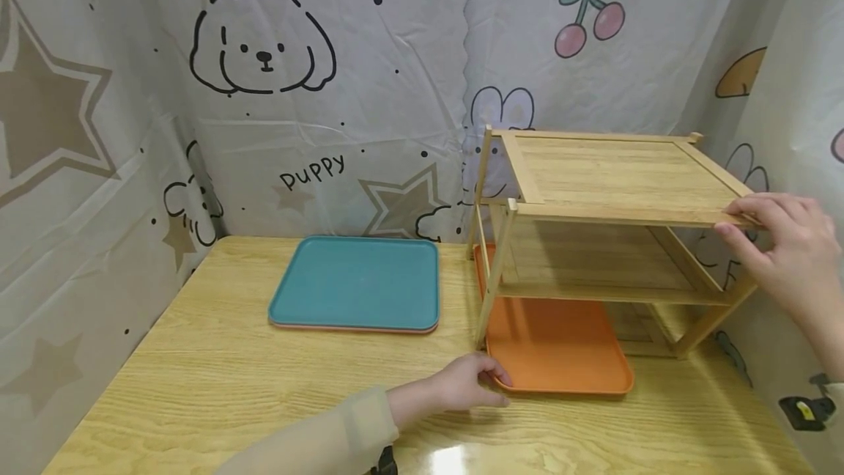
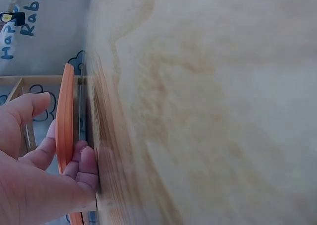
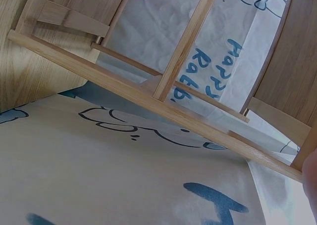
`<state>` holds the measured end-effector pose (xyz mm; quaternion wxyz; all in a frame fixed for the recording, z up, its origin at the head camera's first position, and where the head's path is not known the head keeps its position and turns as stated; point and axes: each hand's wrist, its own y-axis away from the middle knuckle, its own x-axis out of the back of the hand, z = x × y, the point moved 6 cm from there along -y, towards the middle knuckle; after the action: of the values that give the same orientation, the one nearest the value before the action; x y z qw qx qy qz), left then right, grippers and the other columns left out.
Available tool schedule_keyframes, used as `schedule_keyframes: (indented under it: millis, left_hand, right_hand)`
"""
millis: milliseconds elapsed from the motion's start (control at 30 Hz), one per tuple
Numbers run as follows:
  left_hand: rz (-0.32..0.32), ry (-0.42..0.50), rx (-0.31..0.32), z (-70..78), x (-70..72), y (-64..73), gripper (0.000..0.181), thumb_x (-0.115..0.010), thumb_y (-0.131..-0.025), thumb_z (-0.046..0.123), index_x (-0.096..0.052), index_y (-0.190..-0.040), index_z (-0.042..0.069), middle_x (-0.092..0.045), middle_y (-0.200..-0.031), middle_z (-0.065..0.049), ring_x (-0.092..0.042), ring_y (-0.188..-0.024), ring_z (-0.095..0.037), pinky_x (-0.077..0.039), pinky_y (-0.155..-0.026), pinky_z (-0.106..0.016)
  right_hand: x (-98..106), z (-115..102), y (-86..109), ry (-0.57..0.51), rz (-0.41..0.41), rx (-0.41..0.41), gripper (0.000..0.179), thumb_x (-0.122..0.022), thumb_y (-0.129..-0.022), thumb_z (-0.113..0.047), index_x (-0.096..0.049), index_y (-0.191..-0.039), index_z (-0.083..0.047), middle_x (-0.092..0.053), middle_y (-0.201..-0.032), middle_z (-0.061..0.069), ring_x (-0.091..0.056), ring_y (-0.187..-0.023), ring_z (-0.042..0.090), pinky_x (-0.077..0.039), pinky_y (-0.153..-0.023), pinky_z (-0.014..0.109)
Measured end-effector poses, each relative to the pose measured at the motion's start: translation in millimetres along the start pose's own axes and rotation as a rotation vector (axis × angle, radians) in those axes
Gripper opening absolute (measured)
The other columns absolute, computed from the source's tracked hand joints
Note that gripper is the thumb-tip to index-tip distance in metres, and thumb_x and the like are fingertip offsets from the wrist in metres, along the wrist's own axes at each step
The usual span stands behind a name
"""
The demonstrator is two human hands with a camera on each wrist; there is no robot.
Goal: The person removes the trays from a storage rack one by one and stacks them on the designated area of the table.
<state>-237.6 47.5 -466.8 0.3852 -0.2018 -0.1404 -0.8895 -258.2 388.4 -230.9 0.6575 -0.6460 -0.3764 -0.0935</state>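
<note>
A light wooden rack [image 1: 620,174] with stacked shelves stands on the right side of the table. An orange tray [image 1: 554,350] lies low in it, under the middle shelf, with its front part sticking out. My left hand [image 1: 464,383] grips the tray's front left corner. In the left wrist view, fingertips [image 2: 88,163] lie between the tray's edge [image 2: 65,121] and the table. My right hand [image 1: 787,240] holds the front right corner of the rack's top, fingers above and thumb below. Only a sliver of that hand shows in the right wrist view, beside the rack's rail [image 3: 133,93].
A teal tray [image 1: 356,284] lies on the table at left of the rack, with a reddish edge showing beneath it. A printed cloth [image 1: 369,42] hangs behind and at both sides. The wooden table [image 1: 217,387] extends to the left and front.
</note>
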Motion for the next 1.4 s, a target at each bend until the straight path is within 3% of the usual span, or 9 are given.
schedule_keyframes:
  millis: [200, 433, 633, 900, 1067, 1233, 1400]
  left_hand:
    - [0.013, 0.105, 0.062, -3.8, -0.4, 8.6, 0.014, -0.075, -0.08, 0.018, -0.067, -0.09, 0.014, -0.06, -0.084, 0.007, -0.055, -0.073, -0.003, -0.047, -0.066, -0.019]
    - [0.024, 0.149, 0.064, -2.2, -0.5, 18.0, 0.016, -0.077, -0.078, 0.017, -0.065, -0.086, 0.011, -0.06, -0.078, 0.006, -0.056, -0.068, -0.004, -0.048, -0.062, -0.019]
    - [0.075, 0.172, 0.059, -4.7, 0.5, 21.6, 0.019, -0.079, -0.075, 0.017, -0.063, -0.082, 0.01, -0.059, -0.075, 0.007, -0.054, -0.064, -0.004, -0.047, -0.058, -0.019]
    - [0.152, 0.389, 0.122, -11.3, -4.1, 24.6, 0.022, -0.076, -0.077, 0.006, -0.054, -0.078, 0.003, -0.061, -0.066, -0.002, -0.065, -0.058, -0.021, -0.056, -0.054, -0.031]
    - [0.224, 0.449, 0.157, -14.1, -6.5, 25.8, 0.02, -0.073, -0.078, -0.001, -0.053, -0.078, 0.0, -0.06, -0.067, -0.005, -0.067, -0.061, -0.032, -0.057, -0.055, -0.036]
    - [0.253, 0.494, 0.177, -14.9, -4.6, 27.4, 0.023, -0.071, -0.079, -0.003, -0.05, -0.075, 0.002, -0.063, -0.071, -0.008, -0.067, -0.062, -0.034, -0.057, -0.055, -0.037]
    - [0.263, 0.604, 0.21, -15.2, -2.0, 28.6, 0.027, -0.066, -0.079, -0.011, -0.044, -0.075, 0.004, -0.065, -0.074, -0.013, -0.069, -0.065, -0.034, -0.057, -0.057, -0.038]
  right_hand:
    - [0, 1, -0.1, -0.006, 0.001, -0.005, 0.045, -0.057, -0.092, -0.043, -0.061, -0.101, 0.001, -0.057, -0.111, 0.026, -0.041, -0.107, 0.044, -0.024, -0.086, 0.059]
    - [0, 0, 0.1, 0.007, -0.004, -0.005, 0.045, -0.056, -0.092, -0.044, -0.061, -0.101, 0.0, -0.057, -0.111, 0.026, -0.041, -0.107, 0.044, -0.024, -0.084, 0.058]
    - [0, -1, 0.0, 0.007, 0.004, 0.001, 0.046, -0.056, -0.092, -0.044, -0.061, -0.101, 0.0, -0.057, -0.111, 0.026, -0.041, -0.107, 0.044, -0.025, -0.084, 0.059]
    - [1, -1, -0.2, 0.003, 0.0, -0.011, 0.046, -0.055, -0.093, -0.044, -0.061, -0.101, 0.001, -0.056, -0.111, 0.027, -0.04, -0.108, 0.044, -0.024, -0.086, 0.059]
    - [1, 0, 0.4, 0.004, -0.014, -0.021, 0.044, -0.056, -0.092, -0.042, -0.06, -0.104, 0.001, -0.055, -0.113, 0.027, -0.04, -0.109, 0.045, -0.024, -0.089, 0.059]
    - [0, 0, 0.5, 0.003, -0.014, -0.016, 0.044, -0.057, -0.092, -0.042, -0.061, -0.104, 0.0, -0.056, -0.113, 0.027, -0.04, -0.109, 0.045, -0.024, -0.09, 0.059]
    - [0, -1, -0.4, -0.006, -0.004, -0.012, 0.044, -0.056, -0.093, -0.042, -0.061, -0.103, 0.001, -0.056, -0.112, 0.027, -0.04, -0.109, 0.046, -0.025, -0.091, 0.059]
